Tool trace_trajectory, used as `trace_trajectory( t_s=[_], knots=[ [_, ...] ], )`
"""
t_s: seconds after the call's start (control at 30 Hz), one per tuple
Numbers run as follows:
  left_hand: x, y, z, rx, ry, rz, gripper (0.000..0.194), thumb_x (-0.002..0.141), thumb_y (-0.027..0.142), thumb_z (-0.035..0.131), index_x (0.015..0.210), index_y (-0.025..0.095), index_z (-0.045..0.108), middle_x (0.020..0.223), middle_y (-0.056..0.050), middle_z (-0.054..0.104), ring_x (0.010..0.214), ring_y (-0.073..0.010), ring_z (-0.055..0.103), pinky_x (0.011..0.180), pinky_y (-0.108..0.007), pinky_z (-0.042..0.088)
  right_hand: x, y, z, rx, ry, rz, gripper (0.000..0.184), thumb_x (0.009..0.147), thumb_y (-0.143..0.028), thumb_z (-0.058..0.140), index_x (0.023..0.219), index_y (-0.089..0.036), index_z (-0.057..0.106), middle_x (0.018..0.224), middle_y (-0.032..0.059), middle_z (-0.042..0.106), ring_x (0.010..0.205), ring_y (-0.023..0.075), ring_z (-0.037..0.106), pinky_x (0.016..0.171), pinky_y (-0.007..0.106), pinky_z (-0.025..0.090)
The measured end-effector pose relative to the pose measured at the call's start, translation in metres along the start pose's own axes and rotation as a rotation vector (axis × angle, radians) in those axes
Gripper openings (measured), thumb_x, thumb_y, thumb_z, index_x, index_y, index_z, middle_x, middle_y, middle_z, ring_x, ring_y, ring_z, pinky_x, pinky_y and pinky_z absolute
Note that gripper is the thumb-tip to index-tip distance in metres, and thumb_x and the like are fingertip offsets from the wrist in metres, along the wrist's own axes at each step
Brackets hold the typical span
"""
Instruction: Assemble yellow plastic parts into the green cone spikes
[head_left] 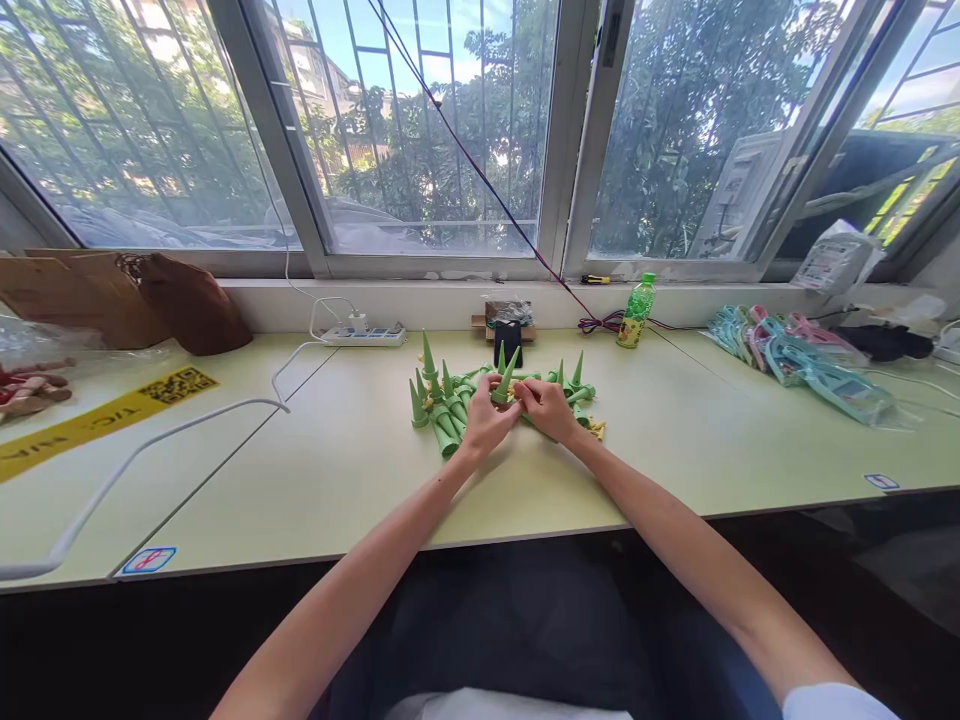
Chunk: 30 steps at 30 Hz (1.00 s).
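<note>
My left hand (pixel 487 420) is closed round a pointed green cone-shaped piece (pixel 505 382) that stands tip up, just above the table. Close beside it, my right hand (pixel 547 408) has its fingers pinched together at the base of that piece; whatever is between them is too small to make out. Left of my hands lies a cluster of green parts (pixel 447 408), some pointed and upright, others tube-like and lying down. More green cones (pixel 577 372) stand behind my right hand. Small yellow pieces (pixel 597 428) lie near my right wrist.
Behind the green parts is a black phone-like object (pixel 508 338). Along the back are a power strip (pixel 365 337), a green-capped bottle (pixel 636 312) and cables. Pastel plastic items (pixel 817 370) lie at right. A white cable (pixel 172 430) and yellow tape (pixel 112 420) cross the left side.
</note>
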<state>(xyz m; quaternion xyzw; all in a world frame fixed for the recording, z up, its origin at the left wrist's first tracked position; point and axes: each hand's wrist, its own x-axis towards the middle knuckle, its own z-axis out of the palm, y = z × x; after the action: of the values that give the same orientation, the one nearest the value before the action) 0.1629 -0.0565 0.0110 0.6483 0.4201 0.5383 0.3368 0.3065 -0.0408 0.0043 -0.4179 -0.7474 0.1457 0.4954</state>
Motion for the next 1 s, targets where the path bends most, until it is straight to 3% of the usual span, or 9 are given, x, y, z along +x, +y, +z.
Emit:
trace_trajectory(
  t_s=[0.6,1.0],
  knots=[
    [-0.003,-0.001,0.001,0.024,-0.065,0.059,0.035,0.074,0.020,0.063,0.108,0.018,0.054,0.088,-0.001,0.065,0.051,-0.0062,0.054,0.049,-0.019,0.044,-0.002,-0.014,-0.002,-0.006,-0.054,-0.028,0.056,0.095,-0.062,0.040,0.058,-0.019,0.046,0.056,0.0004,0.052,0.055,0.0129,0.040,0.055,0.028,0.031],
    [-0.003,0.000,0.002,0.077,-0.029,0.100,0.027,0.077,0.021,0.062,0.103,0.018,0.054,0.086,-0.001,0.065,0.055,-0.0070,0.055,0.054,-0.020,0.047,-0.001,-0.014,-0.002,0.004,-0.052,-0.045,0.054,0.096,-0.057,0.040,0.057,-0.020,0.042,0.054,-0.0006,0.047,0.053,0.0124,0.036,0.055,0.028,0.028]
  ],
)
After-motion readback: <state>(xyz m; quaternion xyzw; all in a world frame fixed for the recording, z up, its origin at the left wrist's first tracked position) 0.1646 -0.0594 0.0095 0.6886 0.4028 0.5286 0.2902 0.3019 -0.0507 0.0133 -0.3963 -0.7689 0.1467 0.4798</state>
